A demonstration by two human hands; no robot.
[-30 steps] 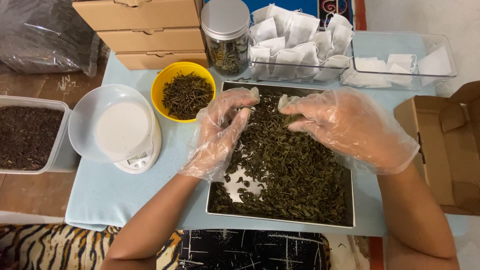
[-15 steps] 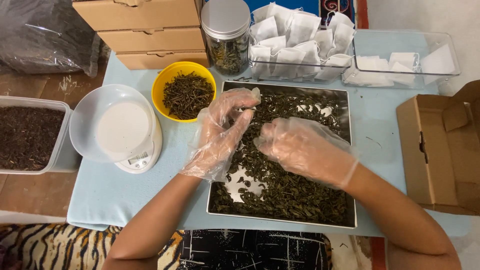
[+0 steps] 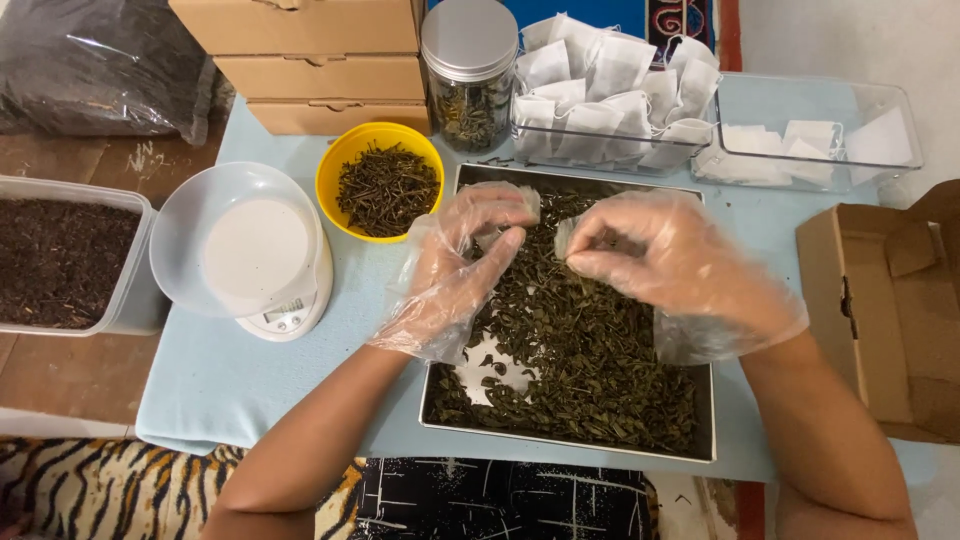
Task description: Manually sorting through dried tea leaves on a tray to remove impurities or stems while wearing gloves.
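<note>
Steel tray (image 3: pixel 704 452), shallow, rectangular, sits on blue-covered desk (image 3: pixel 220 385), spread w/ dry, curled dark-green tea leaves (image 3: pixel 580 350). Both hands in thin, crinkly clear gloves, over tray's far end. Left hand (image 3: pixel 455 265): fingers bent, pinching what looks like a stem. Right hand (image 3: pixel 665 255): thumb & fingertips pinched on small bit; exact contents can't tell. Step looks like sorting: picking stems from leaves. Yellow round bowl (image 3: pixel 335 170) just left of tray holds twiggy stems. White scale (image 3: pixel 255 255) beyond it.

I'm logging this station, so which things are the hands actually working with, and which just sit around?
In use: left hand, right hand, tea leaves, metal tray.

Lying about: yellow bowl, scale, jar, sachet bins, brown boxes, open carton.
</note>
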